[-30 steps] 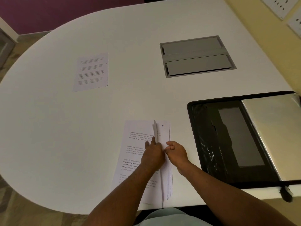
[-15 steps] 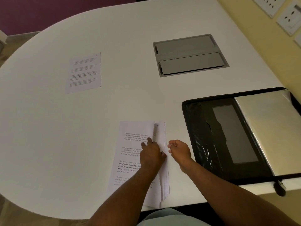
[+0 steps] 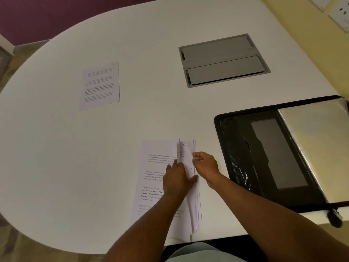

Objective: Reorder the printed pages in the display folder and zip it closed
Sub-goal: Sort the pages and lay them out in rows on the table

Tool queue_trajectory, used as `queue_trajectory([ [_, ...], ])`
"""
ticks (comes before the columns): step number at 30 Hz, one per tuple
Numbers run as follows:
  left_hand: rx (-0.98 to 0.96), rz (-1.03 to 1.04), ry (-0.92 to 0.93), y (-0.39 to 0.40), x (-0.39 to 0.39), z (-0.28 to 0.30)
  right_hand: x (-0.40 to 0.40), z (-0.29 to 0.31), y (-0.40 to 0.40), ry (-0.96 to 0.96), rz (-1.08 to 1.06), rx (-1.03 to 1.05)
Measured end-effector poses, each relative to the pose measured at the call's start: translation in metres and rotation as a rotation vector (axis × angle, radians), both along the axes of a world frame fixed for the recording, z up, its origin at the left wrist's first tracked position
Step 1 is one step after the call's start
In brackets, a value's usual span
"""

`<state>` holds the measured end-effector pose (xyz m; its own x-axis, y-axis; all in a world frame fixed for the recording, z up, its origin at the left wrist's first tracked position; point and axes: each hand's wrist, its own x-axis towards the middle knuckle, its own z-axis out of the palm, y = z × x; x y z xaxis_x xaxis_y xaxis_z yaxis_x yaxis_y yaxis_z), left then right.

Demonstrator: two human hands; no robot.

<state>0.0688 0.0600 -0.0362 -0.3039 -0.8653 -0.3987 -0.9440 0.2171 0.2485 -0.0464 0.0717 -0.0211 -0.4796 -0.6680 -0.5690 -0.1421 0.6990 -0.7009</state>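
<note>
One loose printed page (image 3: 100,86) lies alone on the far left of the white table (image 3: 56,157). Near the front edge sits one stack of pages (image 3: 156,178), fanned along its right side. The left hand (image 3: 177,178) rests flat on the stack, fingers straight, a sheet edge standing up just beyond its fingertips. The right hand (image 3: 204,164), fingers curled, pinches the stack's right edges. One grey hatch (image 3: 224,60) sits in the tabletop further back. One black display folder (image 3: 279,154) lies open at right, apart from both hands
</note>
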Motion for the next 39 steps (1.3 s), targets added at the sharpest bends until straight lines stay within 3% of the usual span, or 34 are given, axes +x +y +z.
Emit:
queue_trajectory([
  [9, -0.042, 0.027, 0.12, -0.001, 0.006, 0.009, 0.014, -0.003, 0.014, 0.112, 0.206, -0.102],
  [13, -0.078, 0.055, 0.112, -0.001, 0.007, 0.013, 0.015, -0.006, 0.017, 0.09, 0.153, -0.08],
  [18, 0.009, 0.116, 0.209, -0.001, 0.015, 0.022, 0.009, -0.007, 0.013, 0.044, 0.089, -0.063],
  [24, 0.0, 0.04, 0.251, -0.001, 0.018, 0.018, 0.013, -0.009, 0.007, 0.04, -0.038, -0.047],
  [28, -0.071, 0.086, 0.201, 0.0, 0.014, 0.025, 0.018, -0.007, 0.001, 0.177, 0.131, 0.038],
  [30, -0.089, 0.134, 0.178, -0.002, 0.014, 0.03, 0.012, 0.003, 0.0, 0.264, 0.136, 0.013],
  [34, -0.111, 0.025, 0.099, -0.004, 0.018, 0.024, -0.018, 0.038, -0.006, 0.386, 0.023, -0.148],
  [39, 0.086, -0.047, 0.095, -0.002, 0.003, 0.018, -0.058, 0.08, -0.016, 0.49, -0.04, -0.377],
])
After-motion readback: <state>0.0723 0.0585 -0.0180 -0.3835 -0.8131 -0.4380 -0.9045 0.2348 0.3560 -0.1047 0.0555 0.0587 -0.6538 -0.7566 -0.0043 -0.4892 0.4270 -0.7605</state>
